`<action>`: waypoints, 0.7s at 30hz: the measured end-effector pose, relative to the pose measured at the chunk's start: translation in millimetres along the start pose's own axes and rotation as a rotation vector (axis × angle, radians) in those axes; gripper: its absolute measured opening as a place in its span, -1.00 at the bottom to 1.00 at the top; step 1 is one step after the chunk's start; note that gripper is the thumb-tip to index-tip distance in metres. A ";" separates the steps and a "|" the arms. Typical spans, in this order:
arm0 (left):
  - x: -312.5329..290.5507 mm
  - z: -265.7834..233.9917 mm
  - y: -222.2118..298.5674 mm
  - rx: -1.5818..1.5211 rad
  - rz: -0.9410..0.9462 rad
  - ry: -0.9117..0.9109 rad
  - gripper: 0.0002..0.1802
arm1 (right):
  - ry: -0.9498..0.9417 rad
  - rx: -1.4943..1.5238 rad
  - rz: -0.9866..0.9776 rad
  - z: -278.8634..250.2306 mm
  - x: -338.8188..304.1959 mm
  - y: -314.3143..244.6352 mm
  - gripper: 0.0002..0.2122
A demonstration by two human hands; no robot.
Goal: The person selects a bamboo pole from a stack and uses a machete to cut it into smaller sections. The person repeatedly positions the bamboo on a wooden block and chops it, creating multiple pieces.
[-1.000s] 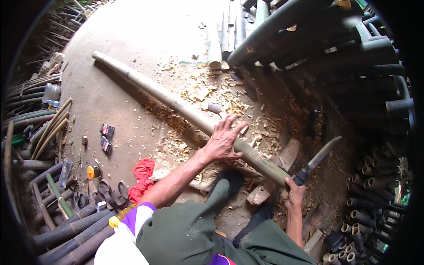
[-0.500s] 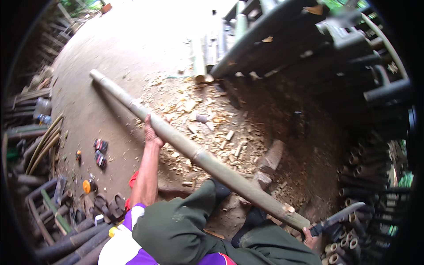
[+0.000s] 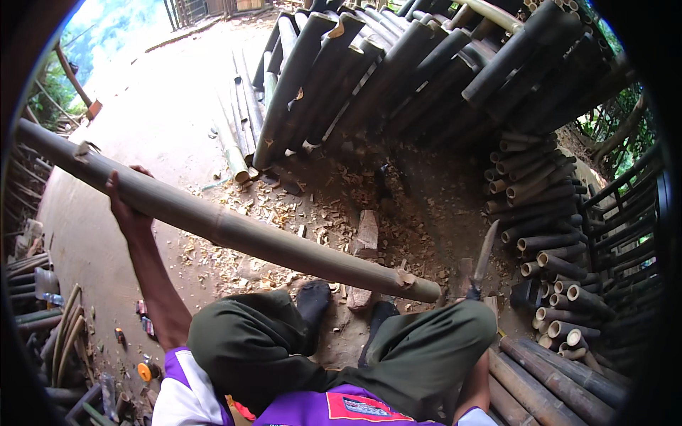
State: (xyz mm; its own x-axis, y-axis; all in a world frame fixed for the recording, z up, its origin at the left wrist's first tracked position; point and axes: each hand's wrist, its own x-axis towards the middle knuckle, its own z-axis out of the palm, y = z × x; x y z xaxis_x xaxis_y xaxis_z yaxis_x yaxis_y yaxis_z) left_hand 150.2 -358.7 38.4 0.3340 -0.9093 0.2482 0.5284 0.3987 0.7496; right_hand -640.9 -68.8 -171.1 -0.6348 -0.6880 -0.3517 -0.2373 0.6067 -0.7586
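Observation:
A long, thick bamboo pole (image 3: 273,241) slants across my front, its far end at the upper left and its near end above my right foot. My left hand (image 3: 132,206) is closed around it towards the far end, thumb and fingers on opposite sides. A trimmed knot shows close to the near end. Beyond my right knee a big knife (image 3: 486,257) points upward, its curved blade bare and its dark handle partly showing. My right forearm (image 3: 474,387) runs up behind that knee towards the handle; the knee hides the hand itself.
Wood chips (image 3: 245,266) litter the ground around a short wooden block (image 3: 366,238) between my feet. Dark bamboo lengths (image 3: 383,78) lean in a rack ahead. Cut bamboo tubes (image 3: 561,259) are stacked at right. An orange round object (image 3: 148,370) lies at lower left.
The pole has shifted left and its far end has swung closer to me. My left hand has moved left with it. The knife has turned from lying rightward to pointing up. My view has swung right.

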 end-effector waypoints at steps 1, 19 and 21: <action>13.9 13.8 26.5 0.002 0.005 -0.095 -0.34 | 0.049 0.133 -0.100 -13.0 -0.1 8.2 -0.71; -2.3 187.9 247.2 0.442 0.181 -0.120 -0.44 | -0.434 0.863 -0.387 7.9 -182.8 -266.6 -0.51; -12.6 189.9 226.4 0.497 0.238 -0.081 -0.39 | -0.606 0.815 -0.295 68.6 -193.8 -274.8 -0.60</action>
State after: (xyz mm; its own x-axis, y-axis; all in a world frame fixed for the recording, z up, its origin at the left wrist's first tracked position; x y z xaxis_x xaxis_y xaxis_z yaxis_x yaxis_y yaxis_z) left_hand 117.4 -279.6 321.5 0.3279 -0.8149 0.4779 0.0071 0.5080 0.8613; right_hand -402.2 -129.5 67.9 -0.1060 -0.9848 -0.1375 0.3853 0.0868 -0.9187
